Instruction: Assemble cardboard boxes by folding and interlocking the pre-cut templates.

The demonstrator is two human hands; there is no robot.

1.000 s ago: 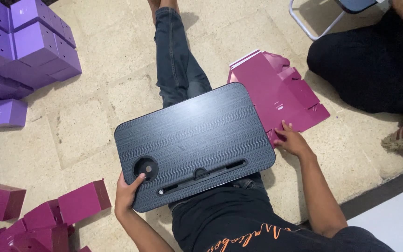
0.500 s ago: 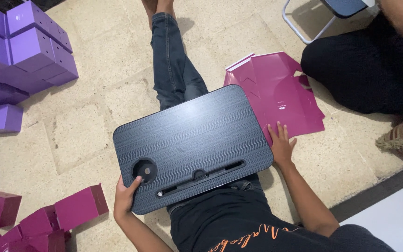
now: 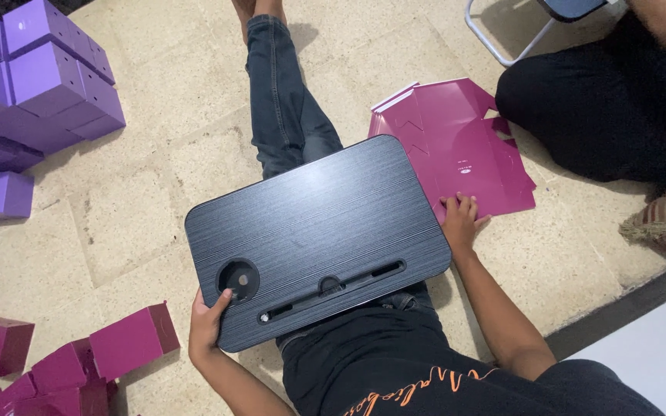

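A dark grey lap desk (image 3: 325,231) with a round cup recess and a long slot lies across my lap. My left hand (image 3: 208,325) grips its near left corner, thumb on top beside the recess. My right hand (image 3: 460,219) rests flat, fingers spread, on the near edge of a stack of flat magenta box blanks (image 3: 456,146) lying on the floor to the right of the desk. My outstretched leg in jeans (image 3: 283,108) runs away from me under the desk.
Folded purple boxes (image 3: 36,85) are piled at the upper left. Folded magenta boxes (image 3: 121,343) lie at the lower left. Another person in black (image 3: 610,108) sits at the upper right, near a metal chair leg (image 3: 495,46).
My right hand has slid from the lap desk's right edge onto the near edge of the magenta blanks. The view has shifted slightly. My left hand keeps its grip on the desk corner.
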